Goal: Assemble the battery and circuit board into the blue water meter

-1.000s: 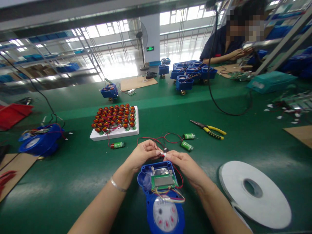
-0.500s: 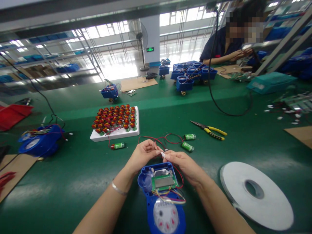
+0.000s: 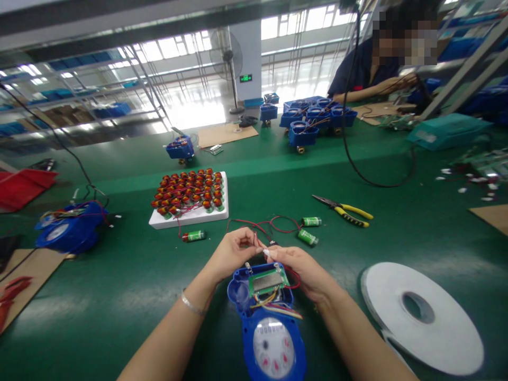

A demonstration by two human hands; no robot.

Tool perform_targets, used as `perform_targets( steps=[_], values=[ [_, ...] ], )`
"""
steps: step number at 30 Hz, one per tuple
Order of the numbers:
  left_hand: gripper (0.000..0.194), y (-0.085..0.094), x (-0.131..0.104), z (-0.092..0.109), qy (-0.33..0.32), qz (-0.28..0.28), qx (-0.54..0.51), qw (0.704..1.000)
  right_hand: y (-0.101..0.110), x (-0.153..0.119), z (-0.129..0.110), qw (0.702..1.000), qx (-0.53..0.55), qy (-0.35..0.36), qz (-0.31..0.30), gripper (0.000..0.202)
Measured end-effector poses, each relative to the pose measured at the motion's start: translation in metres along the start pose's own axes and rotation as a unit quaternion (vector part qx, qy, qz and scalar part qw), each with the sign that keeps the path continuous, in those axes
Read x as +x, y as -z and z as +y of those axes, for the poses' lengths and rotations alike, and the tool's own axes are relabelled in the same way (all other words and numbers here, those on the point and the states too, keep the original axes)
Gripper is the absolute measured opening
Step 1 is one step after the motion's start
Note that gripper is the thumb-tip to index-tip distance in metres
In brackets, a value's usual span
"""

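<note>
Just beyond a blue water meter (image 3: pixel 273 346), my two hands meet at a small white wire connector (image 3: pixel 265 253). My left hand (image 3: pixel 240 247) pinches it, or the thin wires at it, from the left. From the right, my right hand (image 3: pixel 296 262) grips the white connector between thumb and fingertips. In the meter's open upper housing lies a green circuit board (image 3: pixel 268 282) with a grey display and several coloured wires. Red and black wires run from my hands toward green batteries (image 3: pixel 308 237) lying behind.
A white foam tray (image 3: pixel 190 221) of upright batteries stands back left, with one loose battery (image 3: pixel 194 236) before it. Yellow-handled pliers (image 3: pixel 343 209) and a white tape roll (image 3: pixel 381 296) lie right. More blue meters (image 3: pixel 71 233) stand around. A co-worker (image 3: pixel 369 74) works across the bench.
The circuit board has shifted up and tilted in the housing, closer to my hands. My fingers stay together at the connector. The view has swung slightly.
</note>
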State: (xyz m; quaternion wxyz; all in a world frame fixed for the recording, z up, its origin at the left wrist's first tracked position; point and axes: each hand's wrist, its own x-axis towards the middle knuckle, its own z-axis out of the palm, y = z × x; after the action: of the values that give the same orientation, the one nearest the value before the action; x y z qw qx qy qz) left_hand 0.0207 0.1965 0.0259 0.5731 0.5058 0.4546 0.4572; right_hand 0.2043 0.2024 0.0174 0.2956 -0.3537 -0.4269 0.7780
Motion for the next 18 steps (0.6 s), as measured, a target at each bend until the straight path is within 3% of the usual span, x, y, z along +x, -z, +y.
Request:
perform_targets(
  steps=[7,12,18],
  values=[
    [0.026,0.000,0.001,0.000,0.014,-0.006,0.007,1.000,-0.002,0.001,0.002,1.000,0.009,-0.004,0.001,0.044],
    [0.029,0.002,-0.001,-0.003,0.056,0.019,-0.010,0.998,0.002,-0.003,0.007,1.000,0.008,-0.003,0.007,0.045],
    [0.042,0.011,-0.037,-0.002,0.145,0.061,-0.039,0.987,0.014,-0.037,0.008,1.000,0.004,0.018,-0.003,0.041]
  ],
)
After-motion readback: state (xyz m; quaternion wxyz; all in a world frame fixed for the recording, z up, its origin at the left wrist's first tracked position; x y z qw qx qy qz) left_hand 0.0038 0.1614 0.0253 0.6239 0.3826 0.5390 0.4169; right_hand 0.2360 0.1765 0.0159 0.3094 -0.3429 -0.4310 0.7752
